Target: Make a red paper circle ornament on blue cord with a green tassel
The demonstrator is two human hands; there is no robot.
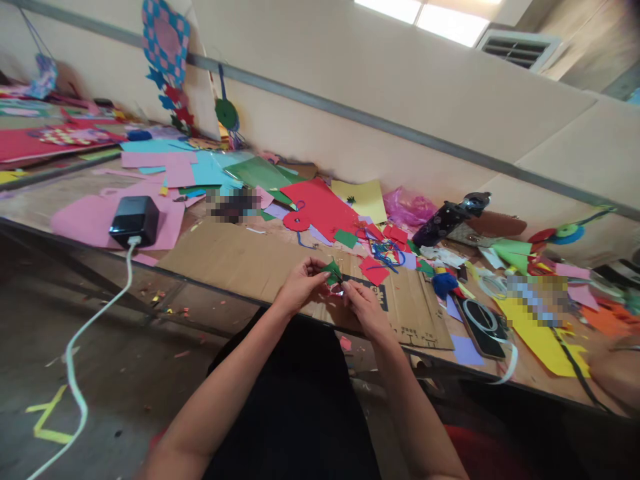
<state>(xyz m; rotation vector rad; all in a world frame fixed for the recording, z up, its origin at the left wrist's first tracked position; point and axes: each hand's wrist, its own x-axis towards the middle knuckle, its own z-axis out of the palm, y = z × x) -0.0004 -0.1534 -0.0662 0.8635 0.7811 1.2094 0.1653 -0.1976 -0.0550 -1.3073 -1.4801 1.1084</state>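
Observation:
My left hand pinches a small piece of green paper above the cardboard's front edge. My right hand is closed on what looks like a small pair of scissors, with a dark tip against the green paper. The fingers hide most of the scissors. Under both hands lies a flat sheet of brown cardboard. Beyond them are a small green paper square, red paper pieces and a tangle of blue yarn.
A black charger box with a white cable stands at left. Large red paper and yellow paper lie near the wall. At right are a dark bottle, a blue yarn ball, a phone and part of another person.

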